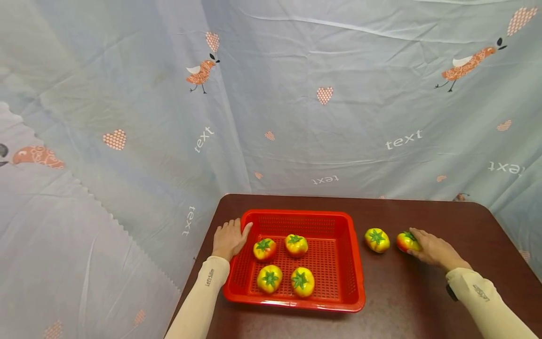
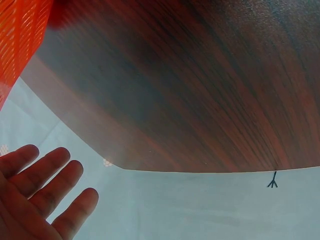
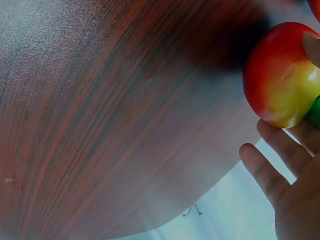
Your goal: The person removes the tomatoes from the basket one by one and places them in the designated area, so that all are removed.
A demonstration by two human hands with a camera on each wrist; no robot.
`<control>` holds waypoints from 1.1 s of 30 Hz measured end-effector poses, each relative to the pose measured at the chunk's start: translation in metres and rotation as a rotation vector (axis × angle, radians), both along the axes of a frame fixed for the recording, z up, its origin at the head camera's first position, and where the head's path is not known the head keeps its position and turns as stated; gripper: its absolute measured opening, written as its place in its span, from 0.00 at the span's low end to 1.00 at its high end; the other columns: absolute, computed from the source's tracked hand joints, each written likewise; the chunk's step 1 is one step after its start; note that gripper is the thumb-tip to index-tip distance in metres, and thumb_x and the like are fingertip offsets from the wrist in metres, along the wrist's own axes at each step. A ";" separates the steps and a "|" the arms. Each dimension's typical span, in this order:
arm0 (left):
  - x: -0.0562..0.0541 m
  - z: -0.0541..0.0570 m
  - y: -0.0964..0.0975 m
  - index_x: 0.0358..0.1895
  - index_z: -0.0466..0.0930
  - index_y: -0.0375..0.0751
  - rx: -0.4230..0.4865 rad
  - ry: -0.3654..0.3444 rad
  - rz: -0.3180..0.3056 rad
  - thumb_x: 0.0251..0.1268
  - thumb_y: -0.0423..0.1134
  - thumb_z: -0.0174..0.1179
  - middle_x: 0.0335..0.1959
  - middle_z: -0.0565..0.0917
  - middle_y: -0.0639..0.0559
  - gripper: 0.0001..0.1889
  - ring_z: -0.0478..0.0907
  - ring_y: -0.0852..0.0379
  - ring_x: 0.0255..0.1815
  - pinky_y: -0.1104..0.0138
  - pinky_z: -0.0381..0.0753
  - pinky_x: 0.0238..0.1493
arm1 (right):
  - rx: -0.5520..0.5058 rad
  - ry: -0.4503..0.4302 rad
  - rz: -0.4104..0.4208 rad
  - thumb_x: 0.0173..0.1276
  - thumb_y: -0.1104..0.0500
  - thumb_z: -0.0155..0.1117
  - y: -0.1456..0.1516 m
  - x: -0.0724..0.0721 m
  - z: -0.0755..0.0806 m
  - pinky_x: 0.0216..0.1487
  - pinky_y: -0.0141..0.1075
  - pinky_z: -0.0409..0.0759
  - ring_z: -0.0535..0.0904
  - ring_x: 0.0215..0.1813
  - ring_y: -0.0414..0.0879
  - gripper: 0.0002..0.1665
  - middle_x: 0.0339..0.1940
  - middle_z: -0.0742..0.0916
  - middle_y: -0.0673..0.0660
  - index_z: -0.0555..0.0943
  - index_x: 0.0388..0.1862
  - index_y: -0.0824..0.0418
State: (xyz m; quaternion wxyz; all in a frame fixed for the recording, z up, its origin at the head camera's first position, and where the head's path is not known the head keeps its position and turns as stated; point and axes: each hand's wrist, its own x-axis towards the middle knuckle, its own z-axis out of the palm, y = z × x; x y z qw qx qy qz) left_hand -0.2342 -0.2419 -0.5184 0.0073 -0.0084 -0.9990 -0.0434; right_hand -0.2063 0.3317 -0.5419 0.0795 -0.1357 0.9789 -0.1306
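A red perforated plastic basket (image 1: 290,307) holds several shiny yellow-and-red tomatoes (image 1: 269,279), each with a green star-shaped top. At its left rim is my left hand (image 1: 229,240), fingers extended and thumb beside the rim; whether it touches the rim I cannot tell. The left wrist view shows those fingers (image 2: 55,192) straight and apart, with nothing held. To the right of the basket, my right hand (image 1: 434,248) pinches a tomato (image 1: 407,241) between thumb and fingers. That tomato (image 3: 280,75) appears red and yellow in the right wrist view. Another tomato (image 1: 377,240) lies between basket and right hand.
The dark brown wooden table (image 1: 406,301) has rounded far corners. Behind it and along its left side hangs a pale blue curtain (image 1: 288,155) printed with birds, hearts and letters.
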 end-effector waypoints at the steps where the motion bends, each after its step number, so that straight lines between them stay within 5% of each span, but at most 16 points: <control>1: 0.000 0.000 0.000 0.64 0.69 0.31 0.002 0.000 0.000 0.75 0.64 0.35 0.58 0.78 0.35 0.38 0.74 0.36 0.59 0.44 0.69 0.64 | 0.001 -0.001 -0.001 0.63 0.52 0.68 0.000 0.000 0.000 0.55 0.66 0.73 0.73 0.58 0.75 0.43 0.62 0.73 0.80 0.65 0.65 0.78; 33: 0.001 -0.001 -0.001 0.63 0.70 0.31 -0.001 0.002 0.006 0.75 0.63 0.35 0.56 0.79 0.35 0.37 0.75 0.37 0.57 0.45 0.70 0.63 | 0.030 -0.003 -0.010 0.63 0.53 0.68 -0.006 0.000 0.006 0.55 0.66 0.72 0.72 0.58 0.75 0.42 0.63 0.72 0.81 0.66 0.65 0.79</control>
